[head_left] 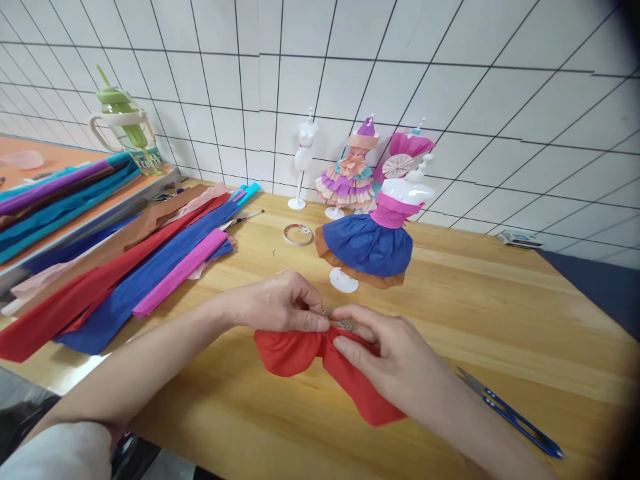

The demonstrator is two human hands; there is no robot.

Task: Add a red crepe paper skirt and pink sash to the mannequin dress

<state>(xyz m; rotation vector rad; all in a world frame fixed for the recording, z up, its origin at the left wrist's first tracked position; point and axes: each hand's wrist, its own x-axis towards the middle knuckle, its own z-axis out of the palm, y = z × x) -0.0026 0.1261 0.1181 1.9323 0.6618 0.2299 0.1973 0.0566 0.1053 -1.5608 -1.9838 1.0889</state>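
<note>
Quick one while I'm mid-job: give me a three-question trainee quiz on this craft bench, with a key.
1. True or false: both hands pinch the red crepe paper at its gathered middle.
2. Which lies on the wooden table near the right hand? A) blue-handled snips B) a stapler C) a glue gun
3. Fill in: the nearest mannequin wears a ____ skirt with an orange hem.

Key
1. True: the left hand and the right hand meet at the paper's gathered centre.
2. A: the blue-handled snips lie just right of that forearm.
3. Blue.
</note>
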